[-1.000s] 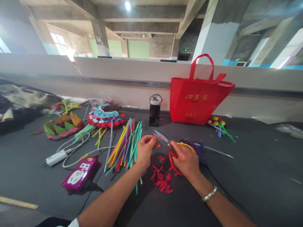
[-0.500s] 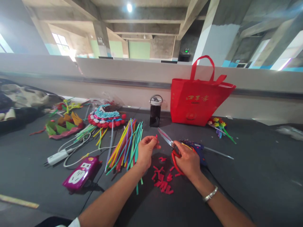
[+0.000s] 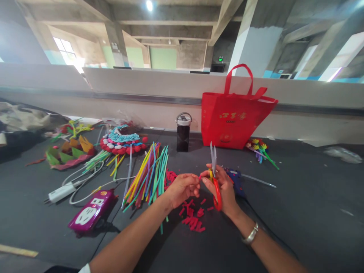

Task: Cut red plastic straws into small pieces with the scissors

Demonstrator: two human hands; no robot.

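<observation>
My left hand (image 3: 185, 186) is closed in a pinch on a small red fuzzy piece (image 3: 200, 178). Scissors with red-orange handles (image 3: 217, 195) are held in my right hand (image 3: 226, 191), blades pointing up and away from the piece. The right thumb and forefinger reach to the same red piece, close to the left fingertips. Below the hands, short red cut pieces (image 3: 193, 223) lie scattered on the dark table. More red pieces (image 3: 170, 178) show behind my left wrist. Left of that hand is a bundle of coloured pipe cleaners (image 3: 146, 174).
A black bottle (image 3: 183, 137) and a red bag (image 3: 236, 121) stand at the back. A dark blue glue gun (image 3: 235, 178) lies beyond my right hand. To the left are a purple power box (image 3: 92, 212), a white charger (image 3: 61, 192) and a flowered headpiece (image 3: 123, 141).
My hands have come together at the red piece. The scissors have turned from pointing up-left to nearly upright within the right hand. The view has shifted slightly.
</observation>
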